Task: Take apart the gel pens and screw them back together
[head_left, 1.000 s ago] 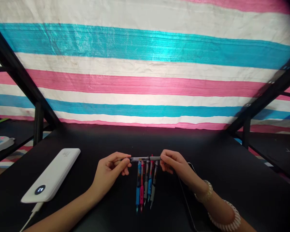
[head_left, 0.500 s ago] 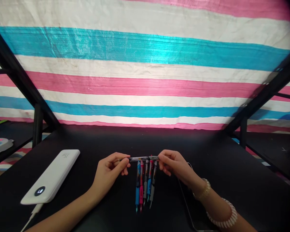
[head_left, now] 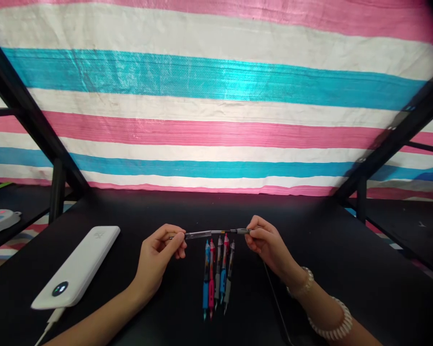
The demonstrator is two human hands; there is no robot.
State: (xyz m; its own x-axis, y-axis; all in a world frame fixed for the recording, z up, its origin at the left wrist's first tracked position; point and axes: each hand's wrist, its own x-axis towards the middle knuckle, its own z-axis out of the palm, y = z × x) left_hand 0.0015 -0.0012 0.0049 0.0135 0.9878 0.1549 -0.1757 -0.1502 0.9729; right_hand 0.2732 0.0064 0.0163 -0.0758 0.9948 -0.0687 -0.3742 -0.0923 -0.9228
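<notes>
1. Your left hand [head_left: 162, 257] is grasping one end of a clear pen barrel [head_left: 198, 235], pinched between thumb and fingers, with the barrel pointing right.
2. Your right hand [head_left: 269, 242] grips the outer end of a grey pen grip [head_left: 242, 231] between thumb and fingertips.
3. Those two pieces stand apart, with a slim refill [head_left: 222, 232] bared between them. You hold the whole line nearly level, just beyond the upper ends of the pens on the desk.
4. Between your forearms, five pens lie side by side on the black desktop [head_left: 166, 307], tips toward you. From left to right: a blue pen [head_left: 205, 283], a pink pen [head_left: 211, 283], a grey-gripped pen [head_left: 217, 281], a blue-gripped pen with a pinkish-red top [head_left: 223, 276] and a second grey-gripped pen [head_left: 229, 281]. Any print on them is too small to read.
5. To your left lies a white power bank [head_left: 77, 269]. Its round display [head_left: 59, 289] is lit, though you can't make out the digits; the faint grey marking [head_left: 99, 234] near its far end is illegible too. A white cable [head_left: 52, 319] is plugged into the near end.
6. A dark flat device [head_left: 283, 307] lies partly beneath your right forearm, which wears a beaded bracelet [head_left: 305, 283] and a coiled band [head_left: 334, 323].
7. Behind the desk hangs a striped tarp [head_left: 216, 110] in pink, white and turquoise.
</notes>
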